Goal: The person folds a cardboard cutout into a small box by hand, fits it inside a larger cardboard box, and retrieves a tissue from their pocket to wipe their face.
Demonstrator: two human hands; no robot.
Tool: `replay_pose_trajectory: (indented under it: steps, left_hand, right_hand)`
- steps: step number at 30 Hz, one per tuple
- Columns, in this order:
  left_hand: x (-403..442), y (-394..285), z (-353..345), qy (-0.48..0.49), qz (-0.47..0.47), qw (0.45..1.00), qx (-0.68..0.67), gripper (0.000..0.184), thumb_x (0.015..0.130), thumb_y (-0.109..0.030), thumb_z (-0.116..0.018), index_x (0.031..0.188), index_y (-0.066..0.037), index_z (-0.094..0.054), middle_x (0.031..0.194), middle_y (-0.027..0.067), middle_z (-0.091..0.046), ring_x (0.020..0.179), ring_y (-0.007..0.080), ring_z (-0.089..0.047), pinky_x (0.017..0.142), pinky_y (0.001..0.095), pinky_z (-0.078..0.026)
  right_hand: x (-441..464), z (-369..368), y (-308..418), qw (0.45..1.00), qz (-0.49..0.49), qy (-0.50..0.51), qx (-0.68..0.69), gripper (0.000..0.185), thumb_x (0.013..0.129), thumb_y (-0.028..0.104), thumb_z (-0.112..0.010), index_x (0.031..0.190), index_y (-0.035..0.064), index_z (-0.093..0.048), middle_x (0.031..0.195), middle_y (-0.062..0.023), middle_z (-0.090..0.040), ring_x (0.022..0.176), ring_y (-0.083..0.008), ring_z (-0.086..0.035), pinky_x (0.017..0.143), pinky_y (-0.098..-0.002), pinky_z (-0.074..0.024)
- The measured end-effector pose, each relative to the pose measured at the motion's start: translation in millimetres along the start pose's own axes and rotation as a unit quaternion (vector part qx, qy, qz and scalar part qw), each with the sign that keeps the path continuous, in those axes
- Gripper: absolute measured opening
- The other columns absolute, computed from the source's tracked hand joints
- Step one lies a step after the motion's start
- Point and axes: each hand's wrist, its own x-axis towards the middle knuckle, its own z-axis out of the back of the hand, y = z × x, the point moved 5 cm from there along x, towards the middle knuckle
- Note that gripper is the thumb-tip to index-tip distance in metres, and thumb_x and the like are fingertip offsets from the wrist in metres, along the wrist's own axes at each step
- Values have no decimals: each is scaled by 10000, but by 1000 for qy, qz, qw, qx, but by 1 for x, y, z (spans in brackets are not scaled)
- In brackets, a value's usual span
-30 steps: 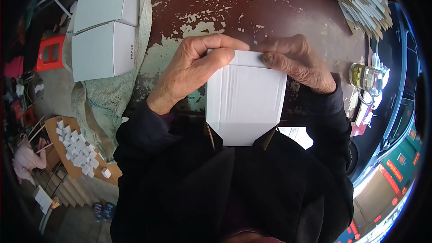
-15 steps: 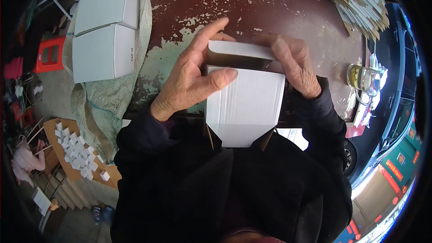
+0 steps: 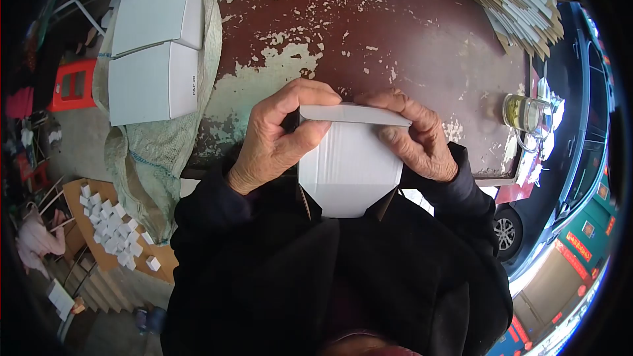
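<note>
A white cardboard box (image 3: 353, 158) stands close against my body at the table's near edge. Its far flap is folded down toward the box top, while brown-lined side flaps stick out at the near end. My left hand (image 3: 280, 132) pinches the flap's left end, thumb on the near side and fingers behind. At the right end, my right hand (image 3: 419, 135) grips the same flap with curled fingers over the far side and its thumb on the box face. The inside of the box is hidden.
Two closed white boxes (image 3: 155, 82) lie on a woven sack (image 3: 148, 171) at left. Flattened cardboard (image 3: 508, 0) is stacked at the far right, with a glass mug (image 3: 525, 115) below it. Small white boxes (image 3: 115, 227) cover a lower board. A seated person (image 3: 39, 234) is at far left.
The raised far flap has come down toward the box. Both hands have closed on its ends; my left fingers, spread before, are now bent, and my right hand moved lower.
</note>
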Motion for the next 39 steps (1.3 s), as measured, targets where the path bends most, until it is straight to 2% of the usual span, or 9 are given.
replay_pose_trajectory:
  steps: [3,8,12,17,23,27,34,38,39]
  left_hand:
    - [-9,-1,-3,-21,-4,1000,-8,256,831,-45,-602,1084,-26,-637,1102,105,-649,980,201,-584,911,325,-453]
    - [-4,-4,-5,-24,-45,999,-3,261,830,-18,-583,1086,-32,-631,1118,112,-648,989,209,-583,916,328,-453]
    - [-6,-5,-2,-32,-35,999,-10,259,831,3,-558,1078,-34,-625,1126,115,-647,1000,220,-581,917,326,-450]
    - [-10,-7,-3,-54,11,998,-37,258,834,-8,-537,1076,-33,-621,1126,112,-648,1006,224,-579,914,329,-450]
    - [-10,-6,-5,-65,3,997,-30,259,840,-35,-507,1071,-33,-624,1133,115,-650,1004,225,-578,910,333,-448]
    - [-16,1,-5,-91,25,995,-25,277,852,-85,-482,1081,-29,-628,1132,124,-655,1000,221,-579,905,335,-449]
    - [-5,-9,-1,-147,111,983,-9,345,885,-185,-438,1106,-20,-645,961,77,-681,787,163,-542,741,241,-431]
    - [6,-12,7,-142,121,982,11,358,882,-224,-481,1126,-12,-635,1007,99,-663,875,175,-568,771,236,-436]
    - [9,-7,11,-154,57,982,91,377,890,-250,-492,1149,-10,-627,1036,107,-658,907,180,-569,788,240,-437]
  right_hand:
    - [-6,-5,-3,999,36,-2,11,361,939,91,-636,1281,-12,-584,1198,-158,-609,1044,-236,-608,911,-326,-494]
    - [-13,1,5,994,80,16,-66,484,920,205,-701,1343,13,-563,1352,-199,-521,1181,-305,-547,988,-395,-462]
    - [-34,-9,18,951,190,-27,-243,632,868,377,-761,1380,68,-556,1530,-234,-327,1364,-398,-393,1079,-475,-396]
    - [-55,-13,17,932,205,33,-298,769,810,550,-751,1412,120,-541,1618,-238,-119,1470,-452,-191,1137,-544,-314]
    - [-61,-17,14,902,232,29,-363,743,824,603,-688,1409,166,-550,1619,-219,-158,1474,-470,-171,1145,-569,-302]
    - [-59,-24,5,843,271,17,-465,706,839,618,-642,1410,211,-553,1614,-188,-212,1472,-475,-167,1152,-579,-291]
    - [-43,-24,3,856,303,-16,-419,755,822,650,-624,1425,206,-530,1597,-176,-267,1470,-483,-157,1171,-593,-253]
    - [-28,-22,10,890,264,-29,-370,790,839,654,-626,1454,179,-487,1578,-187,-292,1475,-469,-147,1178,-590,-237]
    - [-24,-22,12,900,245,-43,-359,783,854,642,-623,1454,159,-480,1556,-196,-322,1455,-458,-196,1163,-578,-265]
